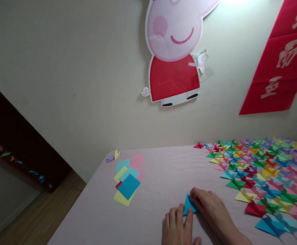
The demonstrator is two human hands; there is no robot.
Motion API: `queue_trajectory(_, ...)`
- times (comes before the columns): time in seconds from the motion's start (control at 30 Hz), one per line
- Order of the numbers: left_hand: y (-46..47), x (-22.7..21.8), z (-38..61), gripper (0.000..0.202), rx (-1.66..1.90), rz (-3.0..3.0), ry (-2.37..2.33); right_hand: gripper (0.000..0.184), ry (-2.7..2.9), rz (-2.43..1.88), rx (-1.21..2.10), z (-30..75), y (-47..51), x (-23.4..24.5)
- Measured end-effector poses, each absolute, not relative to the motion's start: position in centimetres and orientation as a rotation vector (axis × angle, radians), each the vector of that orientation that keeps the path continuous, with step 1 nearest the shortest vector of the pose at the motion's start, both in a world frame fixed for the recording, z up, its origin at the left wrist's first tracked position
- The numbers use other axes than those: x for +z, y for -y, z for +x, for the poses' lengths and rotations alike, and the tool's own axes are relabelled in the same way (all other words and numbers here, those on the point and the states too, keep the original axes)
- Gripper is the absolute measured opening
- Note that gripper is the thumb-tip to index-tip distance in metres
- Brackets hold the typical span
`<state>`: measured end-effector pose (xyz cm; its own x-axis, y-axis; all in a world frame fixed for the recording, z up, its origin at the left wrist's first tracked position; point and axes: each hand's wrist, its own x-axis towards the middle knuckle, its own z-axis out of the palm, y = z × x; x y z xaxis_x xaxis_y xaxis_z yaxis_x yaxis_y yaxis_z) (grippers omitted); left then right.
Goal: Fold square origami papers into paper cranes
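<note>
A small folded piece of blue paper (189, 205) lies on the pale pink tabletop (163, 170) near the front edge. My left hand (177, 227) rests flat beside it with the fingertips touching its lower left edge. My right hand (211, 207) lies over its right side, fingers pressed down on the fold. Part of the paper is hidden under my right fingers.
A loose stack of coloured square sheets (128, 179) sits to the left, with a tiny folded piece (113, 156) near the table's far corner. Several rows of folded paper cranes (263, 177) cover the right side. A cartoon pig cut-out (175, 51) and a red banner (278, 61) hang on the wall.
</note>
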<state>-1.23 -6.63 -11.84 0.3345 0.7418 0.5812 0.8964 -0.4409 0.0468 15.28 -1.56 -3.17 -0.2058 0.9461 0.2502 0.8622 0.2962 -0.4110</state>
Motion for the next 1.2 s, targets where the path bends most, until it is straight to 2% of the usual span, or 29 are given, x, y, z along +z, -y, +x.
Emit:
queue_trajectory(0.23, 6.8, -10.1, -1.4, 0.069, -0.676, -2.407, 1.51, 0.018, 2.077, -1.699, 0.384, 15.3, 1.5, -3.3)
queue_trajectory(0.47, 7.1, -7.8, -1.4, 0.057, -0.577, -2.481, 1.493, 0.019, 2.064, -1.705, 0.419, 15.1, 1.5, -3.2)
queue_trajectory(0.77, 6.4, -8.0, -2.3, 0.056, -0.561, -2.545, 1.377, 0.024, 2.04, -1.624, 0.477, 15.0, 1.6, -3.5)
queue_trajectory(0.9, 6.1, -7.7, -2.6, 0.052, -0.524, -2.597, 1.338, 0.014, 2.02, -1.596, 0.516, 15.0, 2.1, -2.8)
queue_trajectory(1.2, 6.4, -7.9, -2.5, 0.052, -0.583, -2.551, 1.347, 0.026, 2.028, -1.628, 0.527, 15.4, 3.1, -1.7)
